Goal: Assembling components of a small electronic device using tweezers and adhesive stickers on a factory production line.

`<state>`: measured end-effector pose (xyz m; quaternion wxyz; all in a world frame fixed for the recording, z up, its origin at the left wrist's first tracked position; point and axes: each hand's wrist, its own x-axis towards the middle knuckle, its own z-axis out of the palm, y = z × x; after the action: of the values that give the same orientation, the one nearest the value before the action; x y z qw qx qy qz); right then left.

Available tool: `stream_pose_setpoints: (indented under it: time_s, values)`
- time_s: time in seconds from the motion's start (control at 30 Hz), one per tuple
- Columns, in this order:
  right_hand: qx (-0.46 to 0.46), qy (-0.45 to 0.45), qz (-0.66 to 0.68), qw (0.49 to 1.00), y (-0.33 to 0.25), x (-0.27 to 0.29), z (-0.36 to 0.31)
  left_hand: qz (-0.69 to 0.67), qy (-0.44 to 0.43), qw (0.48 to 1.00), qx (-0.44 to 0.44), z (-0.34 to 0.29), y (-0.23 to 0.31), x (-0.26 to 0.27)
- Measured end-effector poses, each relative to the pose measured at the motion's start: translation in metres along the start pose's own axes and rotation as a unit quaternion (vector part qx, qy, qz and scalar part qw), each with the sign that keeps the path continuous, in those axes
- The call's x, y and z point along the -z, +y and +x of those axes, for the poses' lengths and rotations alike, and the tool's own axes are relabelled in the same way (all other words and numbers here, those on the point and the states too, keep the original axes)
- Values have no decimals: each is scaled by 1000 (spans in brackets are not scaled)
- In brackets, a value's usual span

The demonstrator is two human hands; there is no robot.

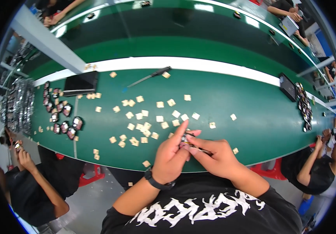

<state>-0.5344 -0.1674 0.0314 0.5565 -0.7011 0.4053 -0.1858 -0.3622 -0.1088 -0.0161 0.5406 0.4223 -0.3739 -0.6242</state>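
My left hand (170,154) is closed around a small dark part with shiny spots (184,139), just inside the table's near edge. Most of that part is hidden by fingers. In my right hand (216,156) is a thin dark pointed tool (202,150), pinched between thumb and fingers; it looks like tweezers, with its tip at the small part. Many small cream-coloured square pieces (160,118) are scattered over the green table (254,128) beyond and to the left of my hands. Some of them lie close to my left fingers.
A screwdriver-like tool with a dark handle (161,71) lies toward the back. At left are a black tray (81,83), several dark round units (77,123) and stacked clear packs (17,103). More dark units (304,107) line the right end. Co-workers sit on both sides.
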Motion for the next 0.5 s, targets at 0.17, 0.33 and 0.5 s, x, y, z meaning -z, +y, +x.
stream_pose_setpoints:
  time_s: [0.17, 0.33, 0.5]
  values:
    - [24, 11, 145, 989, 14, 22, -5, 39, 28, 998, 47, -1, 1, -7]
    - [-40, 285, -9, 958, 44, 110, -32, 40, 69, 996, -34, -7, 12, -4]
    - [-63, 504, -473, 720, 176, 300, -100, 84, 67, 994, -27, -30, 47, 22]
